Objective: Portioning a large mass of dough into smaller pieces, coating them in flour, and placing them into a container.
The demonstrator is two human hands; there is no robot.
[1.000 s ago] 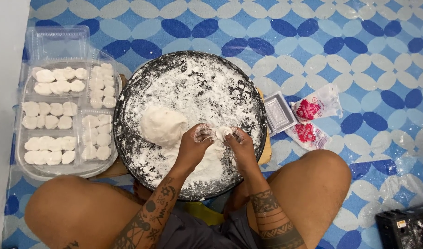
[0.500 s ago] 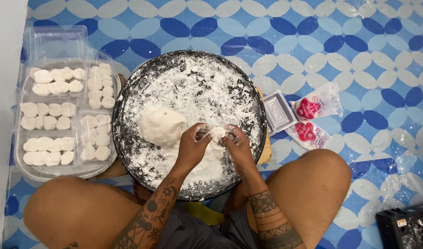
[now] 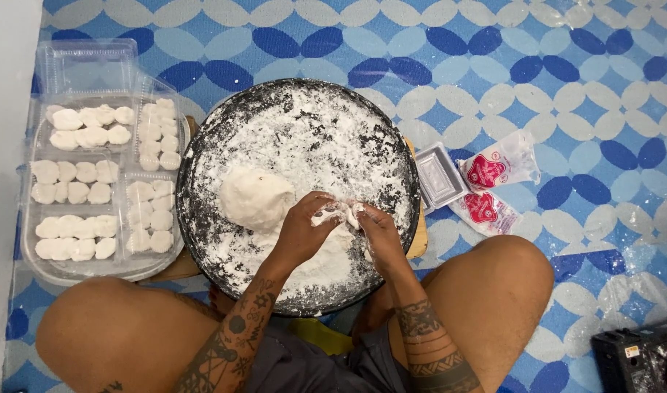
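White dough, a small piece [image 3: 342, 212], is being pinched between the fingertips of both hands over the floured pan. It is being gripped by the left hand [image 3: 302, 231] from one side, with the fingers curled closed on it, and by the right hand [image 3: 378, 231] from the other side, also closed on it. Both hands are being dusted with flour. Just beside the left hand, a larger lump of dough [image 3: 255, 197] is lying on the flour. All of this is being carried by a round dark pan [image 3: 202, 156], which is being covered with white flour and is placed between the knees of the seated person. To the left of the pan, clear plastic trays [image 3: 86, 65] are being filled with rows of small white dough pieces [image 3: 77, 192]. To the right, a small empty plastic box [image 3: 438, 177] is touching the pan's edge, and two clear bags with red marks [image 3: 497, 164] are lying near it on the blue patterned mat [image 3: 566, 73].
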